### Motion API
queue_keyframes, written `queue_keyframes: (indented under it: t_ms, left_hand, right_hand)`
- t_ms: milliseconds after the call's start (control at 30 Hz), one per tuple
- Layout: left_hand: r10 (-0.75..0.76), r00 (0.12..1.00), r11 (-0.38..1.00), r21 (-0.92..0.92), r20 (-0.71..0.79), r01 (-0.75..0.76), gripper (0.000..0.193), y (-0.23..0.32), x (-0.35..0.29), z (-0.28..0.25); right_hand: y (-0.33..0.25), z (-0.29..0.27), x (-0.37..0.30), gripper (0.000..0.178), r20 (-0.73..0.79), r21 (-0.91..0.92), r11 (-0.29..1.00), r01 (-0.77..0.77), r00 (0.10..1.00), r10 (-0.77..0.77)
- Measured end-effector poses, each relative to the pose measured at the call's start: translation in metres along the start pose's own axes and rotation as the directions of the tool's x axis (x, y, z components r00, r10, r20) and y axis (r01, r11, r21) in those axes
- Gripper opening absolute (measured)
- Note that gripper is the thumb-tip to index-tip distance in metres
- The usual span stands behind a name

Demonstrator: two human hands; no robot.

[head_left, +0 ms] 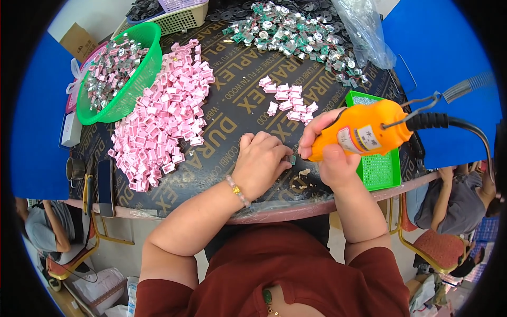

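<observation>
My right hand (338,168) grips an orange electric screwdriver (385,113), which lies tilted with its nose toward my left hand. A black cable (467,126) and a wire hook run from the tool's back end. Close to that nose, my left hand (259,161) rests on the dark tabletop, fingers curled around a small part with a greenish edge (293,159). Most of this part is hidden by the fingers. Just beyond both hands lies a small group of pink plastic housings (290,98).
A big heap of pink housings (163,113) spreads at left beside a green basket (87,108) of small assemblies. Green-and-silver components (296,31) are piled at the far side, near a clear plastic bag (364,31). A green tray (391,171) holding tiny silver pieces stands at right.
</observation>
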State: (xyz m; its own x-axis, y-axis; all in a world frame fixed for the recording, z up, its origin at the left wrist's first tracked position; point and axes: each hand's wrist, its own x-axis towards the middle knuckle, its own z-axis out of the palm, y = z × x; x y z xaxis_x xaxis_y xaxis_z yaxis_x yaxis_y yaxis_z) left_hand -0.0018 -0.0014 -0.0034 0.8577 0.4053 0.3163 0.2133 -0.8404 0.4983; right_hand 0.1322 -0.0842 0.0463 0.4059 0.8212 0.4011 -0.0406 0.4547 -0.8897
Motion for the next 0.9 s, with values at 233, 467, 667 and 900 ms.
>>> queue_keyframes:
  t_ms: [233, 467, 667, 900]
  left_hand:
    - [0.057, 0.998, 0.997, 0.055, -0.013, -0.056, 0.019, 0.0, 0.002, 0.006]
    - [0.07, 0.997, 0.997, 0.033, -0.026, -0.069, 0.021, -0.003, -0.001, 0.009]
    - [0.064, 0.994, 0.996, 0.074, -0.084, -0.058, 0.026, 0.007, 0.005, 0.01]
    - [0.046, 0.992, 0.995, 0.09, -0.118, -0.035, 0.031, 0.006, 0.005, 0.01]
  right_hand:
    - [0.001, -0.006, 0.001, 0.055, 0.0, -0.004, 1.0, 0.013, 1.0, -0.013]
    - [-0.028, -0.051, 0.008, 0.054, -0.091, 0.04, 0.968, 0.248, 0.966, -0.244]
    - [-0.046, -0.14, 0.01, 0.019, -0.37, -0.411, 0.896, 0.165, 0.868, -0.33]
    - [-0.029, -0.159, 0.006, 0.022, -0.386, -0.346, 0.911, 0.223, 0.852, -0.355]
